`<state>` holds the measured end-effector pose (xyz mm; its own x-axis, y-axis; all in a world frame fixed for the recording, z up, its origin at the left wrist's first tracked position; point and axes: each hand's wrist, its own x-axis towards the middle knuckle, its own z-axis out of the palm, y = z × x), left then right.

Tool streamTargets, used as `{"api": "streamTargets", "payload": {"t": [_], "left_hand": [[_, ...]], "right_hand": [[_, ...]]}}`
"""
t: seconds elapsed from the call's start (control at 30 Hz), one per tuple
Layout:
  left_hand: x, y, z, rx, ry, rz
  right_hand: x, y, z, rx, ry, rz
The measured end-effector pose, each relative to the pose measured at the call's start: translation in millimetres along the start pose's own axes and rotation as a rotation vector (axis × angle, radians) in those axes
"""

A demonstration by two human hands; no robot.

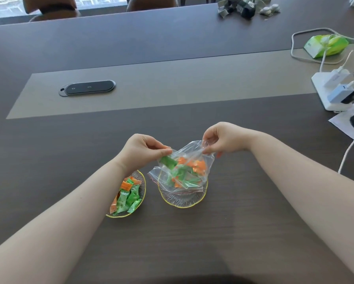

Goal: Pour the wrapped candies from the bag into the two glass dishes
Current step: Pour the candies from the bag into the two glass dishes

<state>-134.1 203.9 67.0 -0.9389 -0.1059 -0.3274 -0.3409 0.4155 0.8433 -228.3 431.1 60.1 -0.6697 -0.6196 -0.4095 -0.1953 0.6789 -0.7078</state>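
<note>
A clear zip bag (184, 171) with green and orange wrapped candies hangs upside down over the right glass dish (182, 202), its red-lined mouth down inside the dish. My left hand (145, 150) pinches the bag's upper left corner and my right hand (223, 140) pinches its upper right corner. The left glass dish (141, 198), gold-rimmed like the other, holds a pile of green and orange candies (126, 196) and is partly hidden by my left forearm. Whether any candies lie loose in the right dish cannot be told through the bag.
A dark oval panel (87, 88) is set into the table's grey centre strip. At the right are a white power strip (334, 89) with chargers and cables, a green packet (325, 45) and paper at the edge. Dark items lie at the far back.
</note>
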Motion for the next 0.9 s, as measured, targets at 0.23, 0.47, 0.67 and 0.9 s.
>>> {"api": "streamTargets", "payload": {"t": [0.23,0.47,0.67,0.9], "left_hand": [[-11,11,-13,0.002,0.056,0.01],[-18,24,-23,0.01,0.024,0.028],[-25,30,-30,-0.032,0.018,0.065],[-28,29,-38,-0.064,0.011,0.074]], "right_hand": [[-8,-16,-4,0.04,0.038,-0.039],[-17,-45,-8,0.033,0.027,-0.087],[-30,-65,-11,0.122,0.056,-0.138],[-31,-77,-13,0.148,0.058,-0.169]]}}
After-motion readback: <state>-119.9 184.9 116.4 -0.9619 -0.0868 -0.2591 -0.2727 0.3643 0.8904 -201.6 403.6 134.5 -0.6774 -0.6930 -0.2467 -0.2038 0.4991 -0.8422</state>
